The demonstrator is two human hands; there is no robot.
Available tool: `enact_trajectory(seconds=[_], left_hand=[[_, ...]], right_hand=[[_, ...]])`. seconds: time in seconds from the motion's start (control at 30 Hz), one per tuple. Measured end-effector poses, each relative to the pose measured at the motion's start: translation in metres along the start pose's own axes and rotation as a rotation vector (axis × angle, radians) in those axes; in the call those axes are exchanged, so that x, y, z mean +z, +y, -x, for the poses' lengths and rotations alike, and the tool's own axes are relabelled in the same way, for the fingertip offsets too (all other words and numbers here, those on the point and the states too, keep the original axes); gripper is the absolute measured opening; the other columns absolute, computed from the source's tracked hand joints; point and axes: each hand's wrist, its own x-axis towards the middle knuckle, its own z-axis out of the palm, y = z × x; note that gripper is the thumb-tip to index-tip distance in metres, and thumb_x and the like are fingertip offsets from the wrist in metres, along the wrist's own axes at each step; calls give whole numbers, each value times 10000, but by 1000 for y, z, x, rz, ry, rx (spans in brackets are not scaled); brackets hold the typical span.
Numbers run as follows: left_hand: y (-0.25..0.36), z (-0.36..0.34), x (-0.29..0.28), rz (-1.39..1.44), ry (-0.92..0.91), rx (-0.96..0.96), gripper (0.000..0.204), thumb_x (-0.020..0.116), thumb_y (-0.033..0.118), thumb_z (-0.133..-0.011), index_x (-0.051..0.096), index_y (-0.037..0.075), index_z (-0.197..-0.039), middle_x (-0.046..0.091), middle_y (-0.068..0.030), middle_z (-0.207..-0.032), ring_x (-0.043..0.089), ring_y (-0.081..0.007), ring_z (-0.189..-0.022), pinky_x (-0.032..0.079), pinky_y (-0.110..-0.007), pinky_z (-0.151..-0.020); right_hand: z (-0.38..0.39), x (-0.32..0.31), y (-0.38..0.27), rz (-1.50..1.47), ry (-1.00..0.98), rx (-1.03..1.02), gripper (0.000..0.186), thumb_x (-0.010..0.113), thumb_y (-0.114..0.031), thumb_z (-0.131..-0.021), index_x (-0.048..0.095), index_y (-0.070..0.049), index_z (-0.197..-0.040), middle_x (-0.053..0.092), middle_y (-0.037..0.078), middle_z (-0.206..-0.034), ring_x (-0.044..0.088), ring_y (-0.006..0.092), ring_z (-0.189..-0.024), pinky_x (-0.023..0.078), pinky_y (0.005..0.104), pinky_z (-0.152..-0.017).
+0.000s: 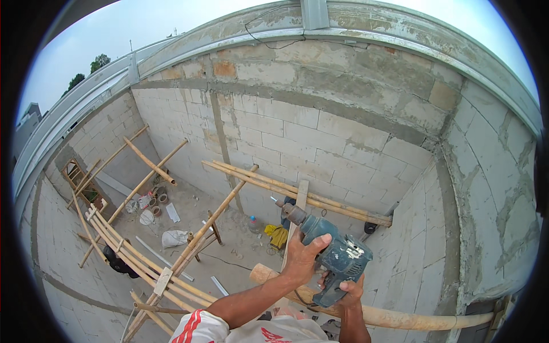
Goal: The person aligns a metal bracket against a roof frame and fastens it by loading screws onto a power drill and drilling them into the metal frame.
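Note:
A teal-blue power drill (343,251) with scuffed white patches is held up in front of my chest, its chuck (294,214) and a thin bit pointing up and left. My left hand (306,254) grips the drill's body from the left side, thumb lying over the housing. Lower down on the right, my right hand (350,292) is wrapped about the handle end; some of its fingers are hidden behind the drill. A dark cord hangs below the handle. The bit touches no wall.
Beneath the drill runs a thick bamboo pole (394,317). Bamboo scaffolding (197,243) and a wooden plank (294,223) span the space below. A grey block wall (326,137) rises ahead. On the floor far down lie a yellow bag (277,235), a white sack (174,239) and several buckets.

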Motion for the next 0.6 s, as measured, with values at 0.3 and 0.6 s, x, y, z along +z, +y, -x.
enact_trajectory(seconds=[0.3,0.6], left_hand=[[58,-26,12,224,-229,47,553,731,341,-761,506,16,-1148,603,-103,-985,642,-199,-865,570,-360,-764],[104,-61,9,315,-522,-106,833,739,561,-652,497,29,-1247,625,-238,-1011,683,-370,-891,610,-486,-738]], right_hand=[[-17,35,-6,-114,-253,-70,812,811,-188,-678,418,133,-1312,600,288,-1132,671,371,-942,584,488,-794],[-50,77,-14,399,-640,-25,963,900,-238,-628,360,5,-1387,550,177,-1188,620,242,-976,483,353,-825]])
